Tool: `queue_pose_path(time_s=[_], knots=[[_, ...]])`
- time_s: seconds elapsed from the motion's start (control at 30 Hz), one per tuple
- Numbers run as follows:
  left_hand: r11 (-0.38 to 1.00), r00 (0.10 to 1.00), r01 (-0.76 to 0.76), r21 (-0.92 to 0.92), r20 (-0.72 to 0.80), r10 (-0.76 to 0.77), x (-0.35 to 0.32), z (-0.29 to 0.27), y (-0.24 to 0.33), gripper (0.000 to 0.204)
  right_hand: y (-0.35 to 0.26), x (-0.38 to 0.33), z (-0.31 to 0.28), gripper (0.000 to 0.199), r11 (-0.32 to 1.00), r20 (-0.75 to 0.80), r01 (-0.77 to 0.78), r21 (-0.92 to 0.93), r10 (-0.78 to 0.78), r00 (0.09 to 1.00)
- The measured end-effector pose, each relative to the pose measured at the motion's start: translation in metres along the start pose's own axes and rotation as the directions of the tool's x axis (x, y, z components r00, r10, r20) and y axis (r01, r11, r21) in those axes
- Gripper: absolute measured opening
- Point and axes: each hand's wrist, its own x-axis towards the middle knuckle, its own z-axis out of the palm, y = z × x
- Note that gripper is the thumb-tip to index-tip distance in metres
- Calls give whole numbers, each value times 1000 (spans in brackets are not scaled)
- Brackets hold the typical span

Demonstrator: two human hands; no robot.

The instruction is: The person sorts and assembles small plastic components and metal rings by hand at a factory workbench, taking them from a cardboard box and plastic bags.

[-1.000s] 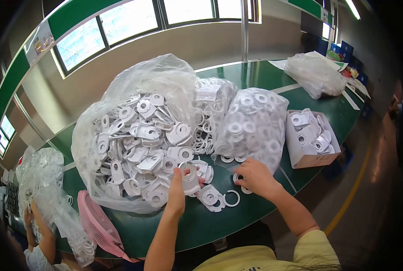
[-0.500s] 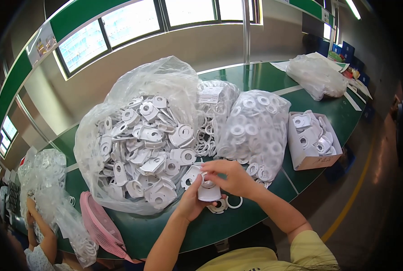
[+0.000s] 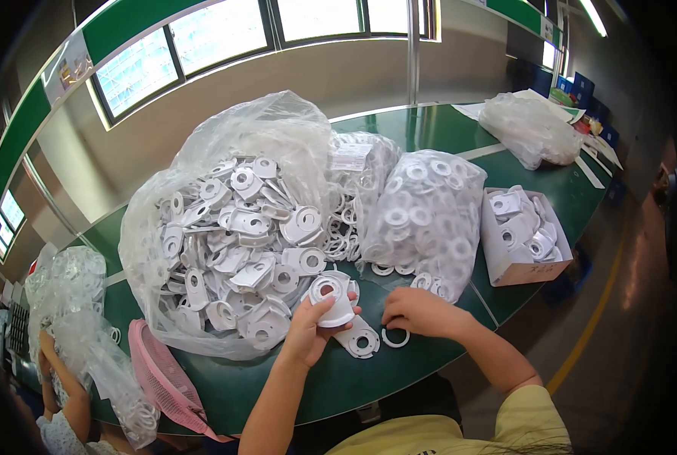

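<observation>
The part (image 3: 340, 312) sits in the left hand (image 3: 308, 331), pinched with the thumb on its near face and fingers wrapped round behind and along its right edge. Right hand (image 3: 420, 312) is just beside it, fingers curled down by a loose ring (image 3: 395, 346) on the table (image 3: 437, 360); can't tell if they've got hold of it. A flat plate (image 3: 351, 340) lies just under the part. Table's green, with a big open bag (image 3: 145, 227) of similar parts at left, a bag of rings (image 3: 422, 212) behind the right hand, a box (image 3: 532, 273) of parts further right and a pink mesh bag (image 3: 164, 379) near the front edge. Windows (image 3: 221, 38) up on the wall, somebody else's hands (image 3: 47, 350) at far left. The part itself is white, round-topped with a hole through it and a wider curved lower end
</observation>
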Motion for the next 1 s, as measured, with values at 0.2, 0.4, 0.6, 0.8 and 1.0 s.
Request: queue_pose_path(time_s=[0.2, 0.4, 0.6, 0.8, 1.0], knots=[[989, 994, -64, 133, 95, 51, 0, -3, -6, 53, -11, 32, -25, 14, 780, -106, -60, 623, 160, 981], [989, 981, -21, 148, 192, -8, -3, 4, -5, 56, -4, 65, 2, 16, 715, -294, 53, 697, 217, 931], [986, 984, 4, 166, 172, -33, -4, 5, -6, 55, -4, 66, 2, 16, 777, -290, 39, 629, 188, 938], [991, 981, 62, 115, 177, -82, -4, 8, -5, 44, -6, 61, 0, 15, 819, -311, 16, 573, 199, 929], [982, 988, -1, 191, 155, -29, -4, 4, -8, 42, -17, 55, 4, 12, 823, -354, -3, 569, 248, 901]])
